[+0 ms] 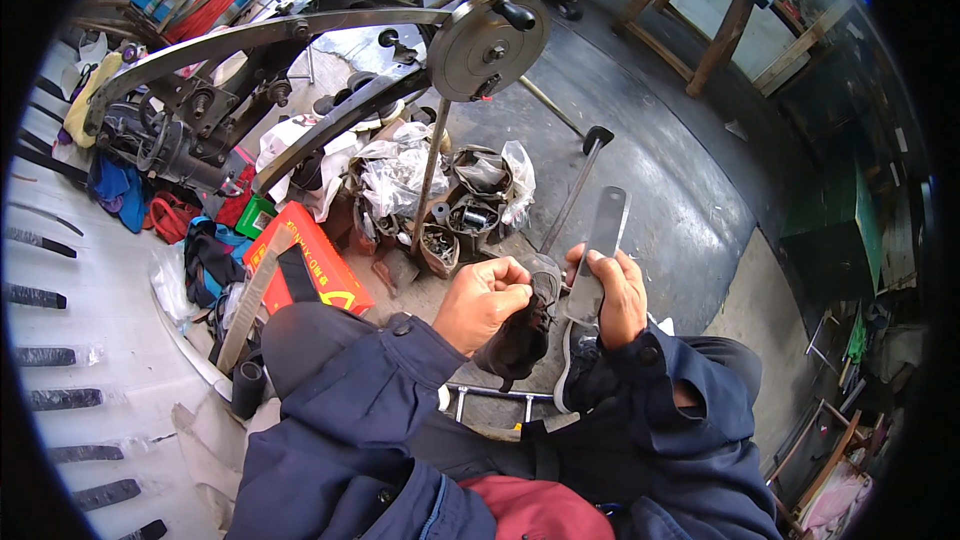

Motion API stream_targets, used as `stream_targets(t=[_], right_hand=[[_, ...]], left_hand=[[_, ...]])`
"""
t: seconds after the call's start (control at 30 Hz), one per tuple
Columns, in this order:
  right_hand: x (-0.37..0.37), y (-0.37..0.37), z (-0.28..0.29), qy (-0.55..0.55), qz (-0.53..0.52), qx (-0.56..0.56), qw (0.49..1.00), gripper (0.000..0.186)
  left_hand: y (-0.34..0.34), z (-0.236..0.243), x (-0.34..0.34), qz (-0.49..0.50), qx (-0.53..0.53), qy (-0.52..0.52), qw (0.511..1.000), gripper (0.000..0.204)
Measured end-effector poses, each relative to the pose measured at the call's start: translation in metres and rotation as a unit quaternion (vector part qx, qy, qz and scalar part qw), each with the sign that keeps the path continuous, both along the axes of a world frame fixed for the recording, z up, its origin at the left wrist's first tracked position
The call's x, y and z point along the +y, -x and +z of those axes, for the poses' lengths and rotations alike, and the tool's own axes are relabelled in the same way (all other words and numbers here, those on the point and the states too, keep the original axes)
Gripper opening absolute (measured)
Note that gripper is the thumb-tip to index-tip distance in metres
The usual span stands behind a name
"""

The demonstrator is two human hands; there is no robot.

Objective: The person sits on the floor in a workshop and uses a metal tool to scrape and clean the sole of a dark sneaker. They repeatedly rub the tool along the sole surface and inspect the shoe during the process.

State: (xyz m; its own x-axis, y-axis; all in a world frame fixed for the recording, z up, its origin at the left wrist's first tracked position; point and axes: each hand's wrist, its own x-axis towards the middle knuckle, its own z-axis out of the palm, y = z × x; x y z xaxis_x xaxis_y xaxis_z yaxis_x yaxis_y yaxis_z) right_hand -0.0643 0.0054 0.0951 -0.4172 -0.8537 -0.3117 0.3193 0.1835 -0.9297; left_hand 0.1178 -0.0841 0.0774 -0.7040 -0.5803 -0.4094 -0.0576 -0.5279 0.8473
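Dark and worn, a black shoe (522,335) sits between the two hands above the person's lap, its grey sole turned toward the right. The left hand (483,302) is curled into a tight fist gripping the shoe's upper, while the right hand (617,292) pinches a flat grey metal strip (598,252) that stands upright against the sole. Just beyond them, on the floor, stand an orange box (318,262), plastic bags of small parts (400,175), and a stitching machine with a round handwheel (487,44).

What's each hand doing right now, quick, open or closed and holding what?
Left hand: closed, fingers curled on a dark shoe.
Right hand: closed around a flat grey metal tool, its blade pointing up.
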Motion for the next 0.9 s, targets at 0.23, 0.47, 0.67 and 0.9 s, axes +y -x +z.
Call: stream_targets(t=[0.23, 0.47, 0.67, 0.9], right_hand=[[0.003, -0.015, 0.018, 0.094, -0.024, 0.064, 0.993, 0.025], [0.002, -0.017, 0.014, 0.153, 0.054, 0.171, 0.972, 0.025], [0.001, -0.019, 0.015, 0.147, 0.078, 0.222, 0.961, 0.023], [0.002, -0.022, 0.022, 0.134, 0.081, 0.221, 0.963, 0.021]], left_hand=[[0.005, 0.004, 0.002, 0.033, -0.012, 0.019, 0.999, 0.001], [0.006, 0.006, 0.003, 0.033, -0.012, 0.025, 0.999, 0.001], [0.006, 0.008, 0.005, 0.036, -0.016, 0.039, 0.998, 0.001], [0.009, 0.005, 0.008, 0.043, -0.017, 0.055, 0.997, 0.002]])
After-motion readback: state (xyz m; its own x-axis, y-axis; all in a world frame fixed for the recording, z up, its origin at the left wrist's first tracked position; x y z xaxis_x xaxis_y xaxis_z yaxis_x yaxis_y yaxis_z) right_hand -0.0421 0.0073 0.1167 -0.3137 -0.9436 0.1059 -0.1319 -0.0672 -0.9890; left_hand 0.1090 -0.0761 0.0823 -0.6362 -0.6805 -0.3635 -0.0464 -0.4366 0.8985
